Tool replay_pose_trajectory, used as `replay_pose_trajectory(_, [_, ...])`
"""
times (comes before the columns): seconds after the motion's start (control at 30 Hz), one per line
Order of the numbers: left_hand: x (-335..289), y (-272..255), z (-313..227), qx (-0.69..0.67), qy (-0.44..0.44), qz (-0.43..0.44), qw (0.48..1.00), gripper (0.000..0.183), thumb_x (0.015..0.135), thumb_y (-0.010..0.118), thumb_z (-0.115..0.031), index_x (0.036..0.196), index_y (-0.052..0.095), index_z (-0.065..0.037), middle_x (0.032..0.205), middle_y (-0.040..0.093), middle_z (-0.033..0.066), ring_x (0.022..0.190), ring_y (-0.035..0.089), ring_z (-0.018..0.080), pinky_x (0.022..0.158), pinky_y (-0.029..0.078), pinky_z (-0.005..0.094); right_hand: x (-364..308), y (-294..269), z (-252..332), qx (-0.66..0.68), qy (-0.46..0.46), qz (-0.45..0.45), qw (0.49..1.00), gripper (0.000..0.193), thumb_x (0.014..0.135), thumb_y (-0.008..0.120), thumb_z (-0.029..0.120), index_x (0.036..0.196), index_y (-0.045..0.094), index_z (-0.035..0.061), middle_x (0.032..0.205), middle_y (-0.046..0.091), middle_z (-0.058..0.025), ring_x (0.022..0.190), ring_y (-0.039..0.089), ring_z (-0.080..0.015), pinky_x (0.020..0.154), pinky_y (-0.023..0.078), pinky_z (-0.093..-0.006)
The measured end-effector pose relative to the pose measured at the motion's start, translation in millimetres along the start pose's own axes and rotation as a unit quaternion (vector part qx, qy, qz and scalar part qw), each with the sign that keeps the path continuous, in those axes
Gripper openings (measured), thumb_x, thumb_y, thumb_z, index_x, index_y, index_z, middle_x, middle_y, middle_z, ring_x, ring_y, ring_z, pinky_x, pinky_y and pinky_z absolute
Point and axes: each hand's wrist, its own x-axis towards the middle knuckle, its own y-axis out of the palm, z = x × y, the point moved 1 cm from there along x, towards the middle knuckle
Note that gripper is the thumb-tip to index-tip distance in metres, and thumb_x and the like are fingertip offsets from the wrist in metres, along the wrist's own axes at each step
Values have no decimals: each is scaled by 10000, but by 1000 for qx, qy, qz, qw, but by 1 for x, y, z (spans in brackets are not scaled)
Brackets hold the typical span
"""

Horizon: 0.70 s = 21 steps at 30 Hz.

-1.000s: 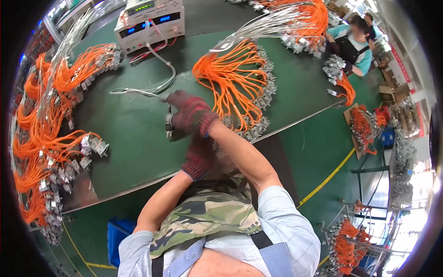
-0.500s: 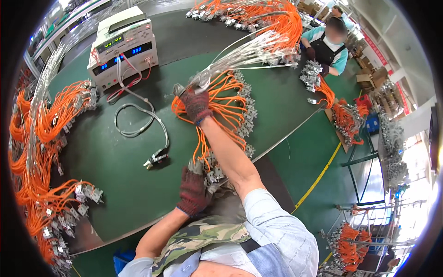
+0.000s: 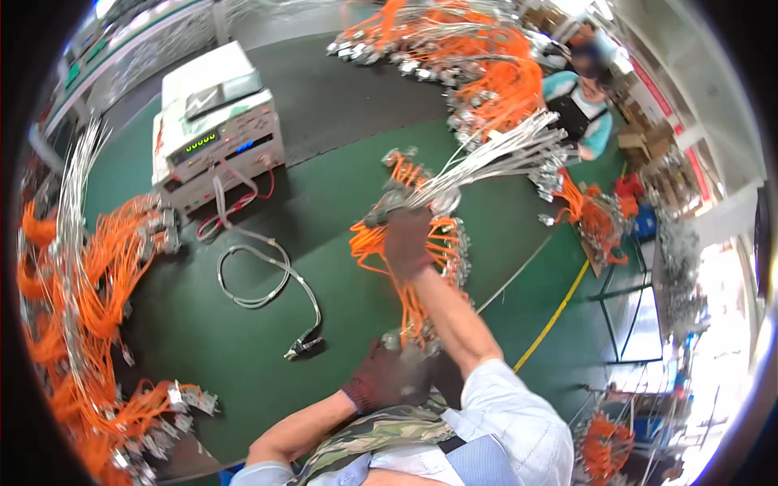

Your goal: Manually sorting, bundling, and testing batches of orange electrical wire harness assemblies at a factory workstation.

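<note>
My right hand (image 3: pixel 408 243), in a dark red knit glove, is closed round the gathered neck of a bundle of orange cables (image 3: pixel 413 306). Grey metal connectors (image 3: pixel 463 251) line the bundle's right side, fanned out on the green table. From beside that hand, long silvery-white wires (image 3: pixel 494 162) run up to the far right. My left hand (image 3: pixel 385 381), gloved alike, is at the near end of the bundle, against some grey connectors (image 3: pixel 409 344). Its fingers are smeared by motion, so their grip does not show.
A white bench instrument (image 3: pixel 219 130) with lit displays stands at the far left. Its grey test lead (image 3: pixel 284 267) lies coiled on the table (image 3: pixel 203 356). Orange cable heaps lie left (image 3: pixel 105 300) and far right (image 3: pixel 506 81). A co-worker (image 3: pixel 579 109) is by the far right end.
The view has shifted, so the table things sit lower and farther right. My right hand and the bundle's neck have moved slightly right along the table. The co-worker's head has dipped.
</note>
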Motion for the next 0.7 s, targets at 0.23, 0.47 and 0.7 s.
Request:
replay_pose_trajectory(0.23, [63,-27,-22,-114,184,-131,968,477,854,702,-393,1174,680,-40,1011,693,214,1025,652,395,1014,455,511,17,9,-225,483,111,-22,868,225,891,630,233,1074,644,103,937,656,-83,872,647,-241,824,543,-406])
replay_pose_trajectory(0.47, [128,-26,4,-149,67,-165,973,615,892,762,-348,1398,572,-55,1340,640,210,1189,626,427,1018,499,508,49,98,-384,647,59,12,760,202,862,613,54,1045,696,50,817,702,-117,808,706,-295,707,562,-380])
replay_pose_trajectory(0.7, [164,-12,19,-167,-93,-213,958,629,949,705,-396,1435,525,-40,1306,646,247,1132,637,467,968,522,529,164,135,-499,604,-85,193,769,195,899,633,125,1043,719,26,907,729,-135,808,713,-264,716,557,-339])
